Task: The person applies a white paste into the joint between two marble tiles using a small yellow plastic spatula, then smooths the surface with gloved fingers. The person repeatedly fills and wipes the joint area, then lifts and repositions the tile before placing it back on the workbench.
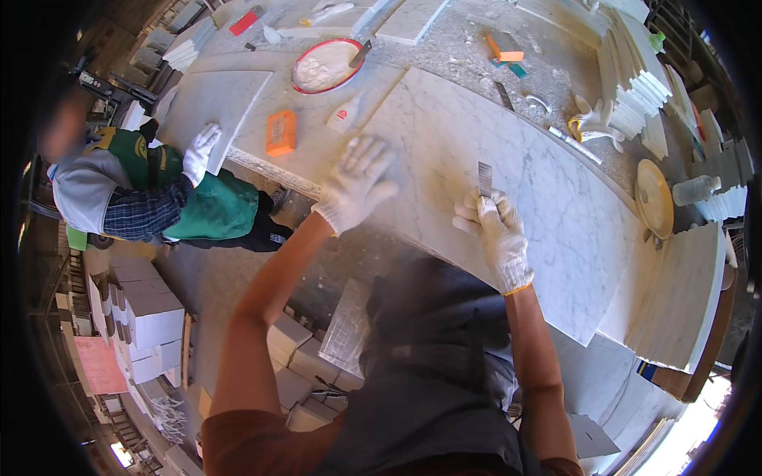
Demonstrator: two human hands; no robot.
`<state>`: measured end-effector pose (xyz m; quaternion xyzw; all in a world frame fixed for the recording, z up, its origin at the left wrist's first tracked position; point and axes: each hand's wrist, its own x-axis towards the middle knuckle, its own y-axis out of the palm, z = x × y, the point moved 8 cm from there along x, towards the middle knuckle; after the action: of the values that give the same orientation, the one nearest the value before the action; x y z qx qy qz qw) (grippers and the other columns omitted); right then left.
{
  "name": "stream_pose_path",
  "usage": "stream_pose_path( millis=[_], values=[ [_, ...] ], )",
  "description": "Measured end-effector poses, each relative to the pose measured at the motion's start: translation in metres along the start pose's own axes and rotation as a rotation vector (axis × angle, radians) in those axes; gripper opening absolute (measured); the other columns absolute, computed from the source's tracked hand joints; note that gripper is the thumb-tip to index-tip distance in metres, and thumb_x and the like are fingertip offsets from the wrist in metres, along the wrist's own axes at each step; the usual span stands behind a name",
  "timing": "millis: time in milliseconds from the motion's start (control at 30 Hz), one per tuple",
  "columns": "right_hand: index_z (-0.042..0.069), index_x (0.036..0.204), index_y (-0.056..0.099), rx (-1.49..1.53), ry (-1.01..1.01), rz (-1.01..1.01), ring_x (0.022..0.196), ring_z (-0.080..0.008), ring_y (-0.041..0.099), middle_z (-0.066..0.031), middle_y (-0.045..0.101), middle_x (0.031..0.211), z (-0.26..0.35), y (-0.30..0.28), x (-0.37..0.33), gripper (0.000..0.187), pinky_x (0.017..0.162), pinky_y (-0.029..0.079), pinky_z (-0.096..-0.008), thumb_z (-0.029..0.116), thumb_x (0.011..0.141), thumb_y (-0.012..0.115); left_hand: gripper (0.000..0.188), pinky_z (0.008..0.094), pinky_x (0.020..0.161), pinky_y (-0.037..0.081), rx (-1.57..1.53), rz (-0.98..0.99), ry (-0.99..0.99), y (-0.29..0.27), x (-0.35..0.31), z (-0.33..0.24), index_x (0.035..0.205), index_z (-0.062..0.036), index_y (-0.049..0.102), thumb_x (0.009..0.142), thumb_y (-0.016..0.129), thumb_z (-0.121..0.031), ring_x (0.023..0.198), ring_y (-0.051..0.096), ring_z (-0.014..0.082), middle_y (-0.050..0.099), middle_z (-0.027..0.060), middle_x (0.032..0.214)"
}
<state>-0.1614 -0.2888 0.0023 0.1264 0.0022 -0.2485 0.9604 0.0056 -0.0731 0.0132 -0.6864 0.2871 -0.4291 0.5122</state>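
Note:
A white slab with grey veins, like marble, (pixel 563 238) lies flat before me and reaches to the table's near edge. In a white knit glove, my right hand (pixel 502 242) is closed around a small putty knife, its metal blade (pixel 485 176) pointing away from me over the slab. My left hand (pixel 357 184), gloved too and a little blurred, is spread above the slab's left end. Whether its palm touches the stone I cannot tell. Beyond it are an orange box (pixel 280 132) and a white bottle (pixel 344 116).
A red-rimmed bowl of white paste (pixel 324 67) holds another scraper. At left, a person in a green apron (pixel 208 202) rests a gloved hand on another slab (pixel 210 103). Stacked tiles (pixel 683 293), a yellowish plate (pixel 654 198) and loose gloves (pixel 597 125) lie to the right.

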Motion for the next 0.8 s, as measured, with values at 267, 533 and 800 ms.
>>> stream_pose_path(
  millis=[267, 533, 800],
  values=[
    [0.006, 0.125, 0.077, -0.3, 0.248, 0.055, 0.074, -0.0064, 0.061, 0.0009, 0.069, 0.091, 0.006, -0.013, 0.028, 0.033, 0.068, 0.053, -0.0285, 0.031, 0.104, 0.073, 0.08, 0.0521, 0.133, 0.023, 0.075, 0.102, 0.137, -0.004, -0.007, 0.003, 0.16, -0.0044, 0.045, 0.099, 0.069, -0.05, 0.162, 0.031, 0.0357, 0.039, 0.0182, 0.17],
    [0.002, 0.141, 0.069, -0.479, 0.135, 0.273, 0.075, -0.0053, 0.06, 0.0007, 0.068, 0.093, 0.001, 0.029, 0.06, 0.038, 0.067, 0.052, -0.0243, 0.016, 0.107, 0.065, 0.08, 0.0524, 0.132, 0.027, 0.16, 0.149, 0.106, -0.005, -0.001, -0.005, 0.155, -0.0082, 0.052, 0.095, 0.07, -0.058, 0.159, 0.037, 0.0351, 0.049, 0.0153, 0.164],
    [0.008, 0.142, 0.069, -0.814, -0.365, 0.42, 0.101, -0.0259, 0.074, -0.0125, 0.077, 0.116, -0.01, 0.098, 0.077, 0.039, 0.091, 0.058, -0.0359, 0.017, 0.104, 0.067, 0.055, 0.0544, 0.117, 0.047, -0.149, -0.222, 0.086, -0.038, -0.052, -0.068, 0.136, -0.0095, 0.066, 0.088, 0.083, -0.031, 0.136, 0.059, 0.0402, 0.064, 0.015, 0.139]
  ],
)
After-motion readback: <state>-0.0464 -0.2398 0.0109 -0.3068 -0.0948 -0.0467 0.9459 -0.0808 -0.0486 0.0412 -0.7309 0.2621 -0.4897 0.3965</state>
